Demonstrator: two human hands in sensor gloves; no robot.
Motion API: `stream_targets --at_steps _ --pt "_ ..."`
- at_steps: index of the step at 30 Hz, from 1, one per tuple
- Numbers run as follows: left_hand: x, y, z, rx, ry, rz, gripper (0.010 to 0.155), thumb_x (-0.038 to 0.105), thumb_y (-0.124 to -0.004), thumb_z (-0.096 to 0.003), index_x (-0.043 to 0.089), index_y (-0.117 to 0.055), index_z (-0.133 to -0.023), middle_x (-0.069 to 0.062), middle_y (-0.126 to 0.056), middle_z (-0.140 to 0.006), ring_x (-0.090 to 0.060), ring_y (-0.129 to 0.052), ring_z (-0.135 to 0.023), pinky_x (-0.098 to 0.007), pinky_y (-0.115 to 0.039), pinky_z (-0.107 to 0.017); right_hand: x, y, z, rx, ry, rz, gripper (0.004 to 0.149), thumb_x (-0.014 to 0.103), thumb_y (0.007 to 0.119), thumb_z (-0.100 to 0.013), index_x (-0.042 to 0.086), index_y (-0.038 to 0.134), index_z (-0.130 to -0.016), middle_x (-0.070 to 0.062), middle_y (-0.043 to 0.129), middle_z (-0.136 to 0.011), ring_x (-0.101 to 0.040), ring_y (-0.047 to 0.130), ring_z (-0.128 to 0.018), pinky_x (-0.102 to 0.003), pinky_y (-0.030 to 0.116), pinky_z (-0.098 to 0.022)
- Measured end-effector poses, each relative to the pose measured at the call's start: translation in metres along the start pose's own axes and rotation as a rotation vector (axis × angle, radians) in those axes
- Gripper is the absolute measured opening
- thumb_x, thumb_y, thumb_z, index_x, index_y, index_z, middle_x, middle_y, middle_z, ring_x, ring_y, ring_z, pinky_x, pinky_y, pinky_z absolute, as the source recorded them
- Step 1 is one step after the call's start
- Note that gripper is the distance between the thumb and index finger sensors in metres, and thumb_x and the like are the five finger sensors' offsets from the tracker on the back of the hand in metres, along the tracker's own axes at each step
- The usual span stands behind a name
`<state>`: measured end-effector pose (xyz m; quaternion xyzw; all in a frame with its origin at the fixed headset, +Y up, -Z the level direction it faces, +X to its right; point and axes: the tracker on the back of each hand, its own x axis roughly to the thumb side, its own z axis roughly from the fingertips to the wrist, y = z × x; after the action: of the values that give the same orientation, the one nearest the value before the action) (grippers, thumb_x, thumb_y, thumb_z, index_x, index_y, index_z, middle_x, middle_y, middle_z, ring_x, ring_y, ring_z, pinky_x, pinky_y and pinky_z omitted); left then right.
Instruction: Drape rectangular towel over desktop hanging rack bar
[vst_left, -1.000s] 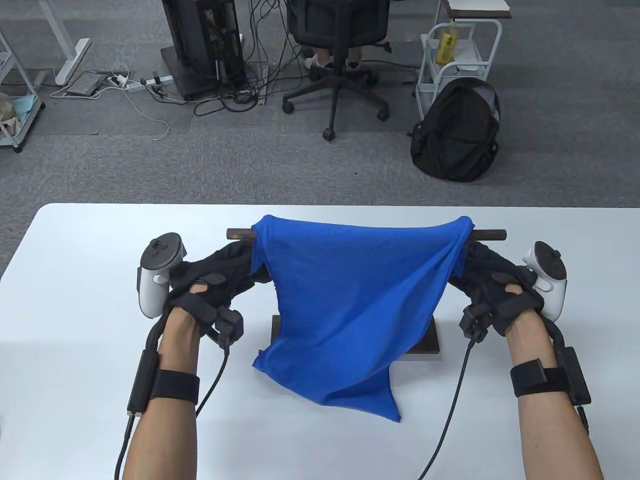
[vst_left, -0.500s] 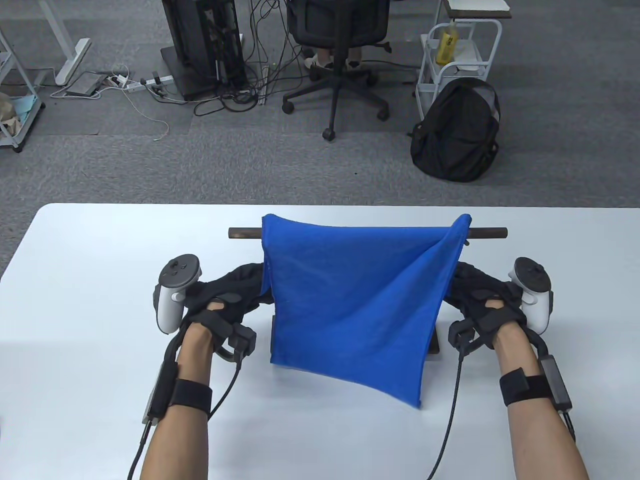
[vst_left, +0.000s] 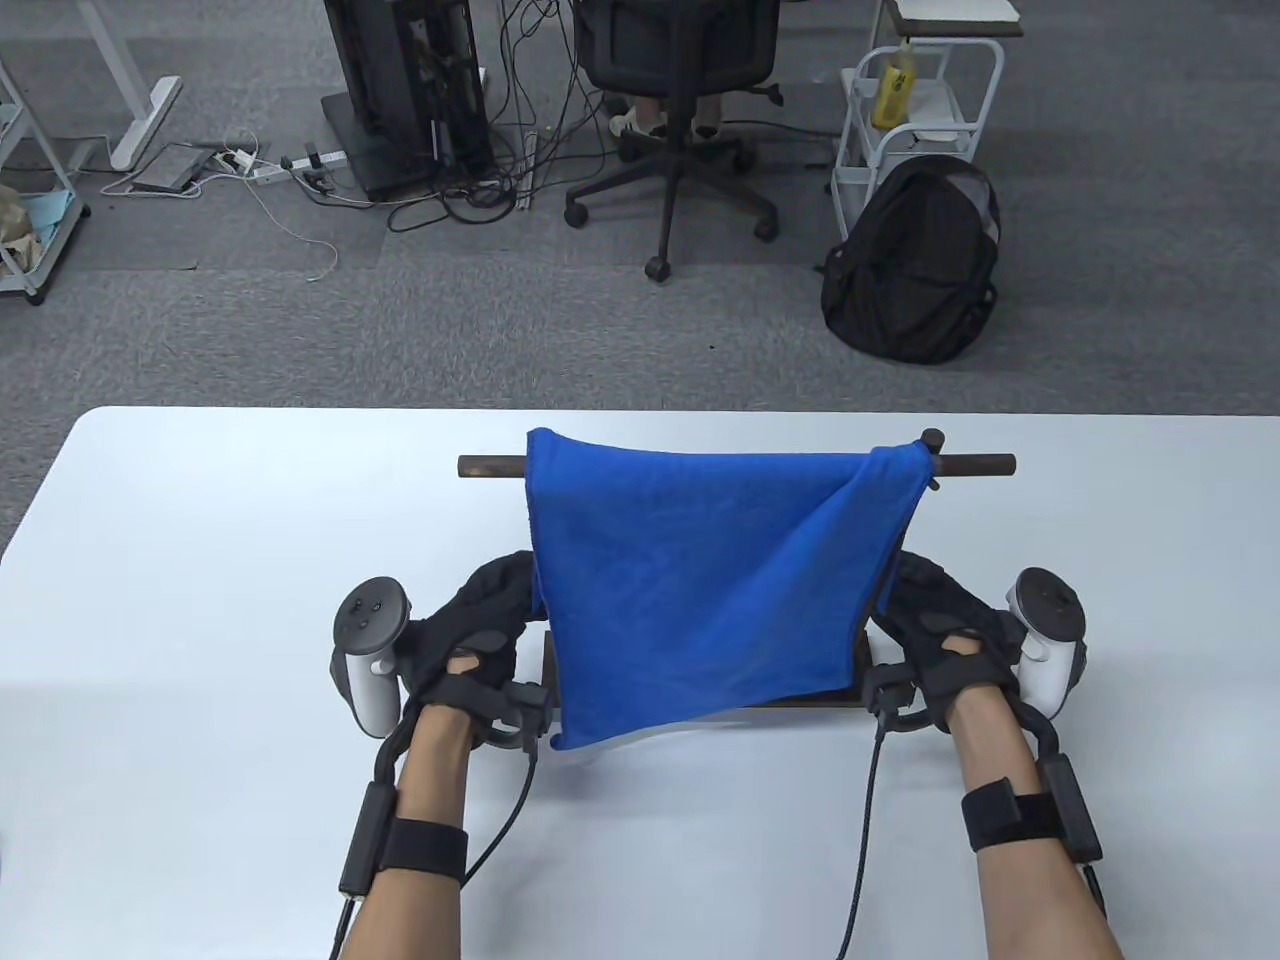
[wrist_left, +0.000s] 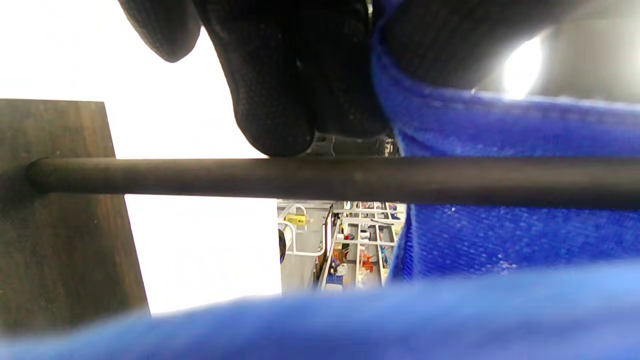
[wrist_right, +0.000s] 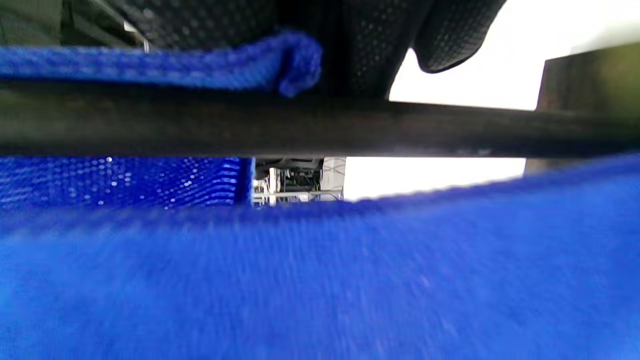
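Observation:
A blue towel (vst_left: 700, 580) hangs over the dark rack bar (vst_left: 490, 466); its near flap reaches down to the wooden base (vst_left: 866, 668). My left hand (vst_left: 500, 600) is at the towel's left edge and my right hand (vst_left: 915, 600) at its right edge, both low beside the base. In the left wrist view my fingers (wrist_left: 270, 100) pinch a towel edge (wrist_left: 500, 130) next to a rack post (wrist_left: 200, 177). In the right wrist view my fingers (wrist_right: 370, 45) hold a rolled towel edge (wrist_right: 295, 65) above the other post (wrist_right: 350, 127). The towel's right top corner is bunched near the bar's right end (vst_left: 975, 464).
The rack stands in the middle of a white table (vst_left: 200, 600). Beyond the far edge on the floor are an office chair (vst_left: 680, 100), a black backpack (vst_left: 915, 265) and a white cart (vst_left: 920, 90).
Both hands have moved toward me and down along the towel's sides. The near flap, first skewed with a corner on the table, now hangs straighter and shorter over the base.

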<state>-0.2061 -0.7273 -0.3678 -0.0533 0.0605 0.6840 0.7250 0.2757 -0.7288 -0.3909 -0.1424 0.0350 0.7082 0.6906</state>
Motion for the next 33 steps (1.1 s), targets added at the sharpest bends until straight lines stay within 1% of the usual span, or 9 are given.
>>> stream_targets --at_steps 3,5,8,11,16,18,24,28,33 --pt "-0.014 -0.003 -0.001 0.021 0.013 0.03 0.035 0.043 -0.083 -0.0475 0.042 -0.087 -0.083 0.008 -0.095 -0.079 -0.022 -0.102 -0.08 -0.058 -0.064 -0.073 0.004 -0.002 0.002 -0.031 -0.03 0.039 0.041 0.028 0.089 -0.041 0.02 0.086 -0.081 -0.002 0.101 -0.068 -0.024 0.102 -0.076 -0.051 0.071 -0.062" --pt "-0.019 -0.003 -0.002 0.021 0.029 0.035 0.036 0.043 -0.083 -0.0475 0.041 -0.087 -0.083 0.007 -0.095 -0.079 -0.022 -0.102 -0.08 -0.058 -0.064 -0.073 0.006 -0.003 0.003 -0.03 -0.043 0.062 0.041 0.028 0.089 -0.041 0.02 0.085 -0.081 -0.002 0.101 -0.068 -0.023 0.102 -0.076 -0.051 0.071 -0.063" --pt "-0.017 -0.003 -0.003 0.019 0.038 -0.011 0.035 0.043 -0.083 -0.0474 0.041 -0.088 -0.083 0.007 -0.095 -0.08 -0.023 -0.102 -0.081 -0.058 -0.064 -0.072 0.009 -0.004 0.004 -0.064 -0.045 0.059 0.041 0.028 0.089 -0.041 0.02 0.086 -0.081 -0.002 0.101 -0.068 -0.023 0.102 -0.076 -0.051 0.071 -0.063" --pt "-0.011 -0.004 -0.002 0.016 0.017 -0.077 0.036 0.043 -0.084 -0.0466 0.041 -0.088 -0.082 0.006 -0.095 -0.08 -0.025 -0.101 -0.081 -0.059 -0.064 -0.071 0.011 -0.005 0.005 -0.107 -0.056 0.109 0.041 0.028 0.089 -0.041 0.02 0.086 -0.081 -0.002 0.101 -0.067 -0.023 0.102 -0.076 -0.051 0.071 -0.062" --pt "-0.015 -0.004 0.002 0.018 0.024 -0.037 0.036 0.043 -0.084 -0.046 0.04 -0.089 -0.081 0.003 -0.094 -0.083 -0.028 -0.1 -0.082 -0.06 -0.063 -0.071 0.006 0.0 0.003 -0.183 -0.054 0.224 0.04 0.029 0.091 -0.04 0.02 0.088 -0.079 -0.001 0.103 -0.065 -0.023 0.104 -0.074 -0.051 0.072 -0.062" --pt "-0.016 -0.004 0.002 0.028 0.028 -0.048 0.036 0.043 -0.085 -0.0459 0.04 -0.089 -0.081 0.003 -0.094 -0.084 -0.029 -0.099 -0.083 -0.06 -0.063 -0.071 0.004 0.002 -0.002 -0.168 -0.059 0.274 0.04 0.03 0.091 -0.039 0.021 0.088 -0.079 0.0 0.104 -0.065 -0.022 0.105 -0.073 -0.05 0.073 -0.061" --pt "-0.024 0.002 0.001 0.035 0.06 -0.067 0.035 0.042 -0.085 -0.0453 0.04 -0.091 -0.08 0.003 -0.095 -0.084 -0.03 -0.099 -0.083 -0.061 -0.063 -0.07 0.002 0.006 -0.005 -0.138 -0.048 0.272 0.04 0.029 0.091 -0.039 0.021 0.089 -0.079 -0.001 0.104 -0.065 -0.022 0.105 -0.073 -0.05 0.073 -0.061" --pt "-0.031 0.001 -0.002 0.034 0.081 -0.115 0.035 0.043 -0.086 -0.0453 0.04 -0.091 -0.08 0.004 -0.095 -0.083 -0.03 -0.099 -0.083 -0.061 -0.063 -0.07 0.004 0.004 -0.006 -0.144 -0.05 0.287 0.04 0.03 0.091 -0.04 0.02 0.089 -0.079 -0.001 0.104 -0.065 -0.023 0.105 -0.073 -0.051 0.073 -0.061" --pt "-0.033 0.0 -0.003 0.031 0.091 -0.102 0.036 0.043 -0.086 -0.045 0.04 -0.091 -0.08 0.004 -0.096 -0.082 -0.03 -0.1 -0.082 -0.061 -0.064 -0.07 0.007 0.002 -0.004 -0.145 -0.052 0.307 0.041 0.03 0.091 -0.04 0.02 0.089 -0.079 -0.001 0.104 -0.065 -0.023 0.104 -0.073 -0.051 0.072 -0.062"
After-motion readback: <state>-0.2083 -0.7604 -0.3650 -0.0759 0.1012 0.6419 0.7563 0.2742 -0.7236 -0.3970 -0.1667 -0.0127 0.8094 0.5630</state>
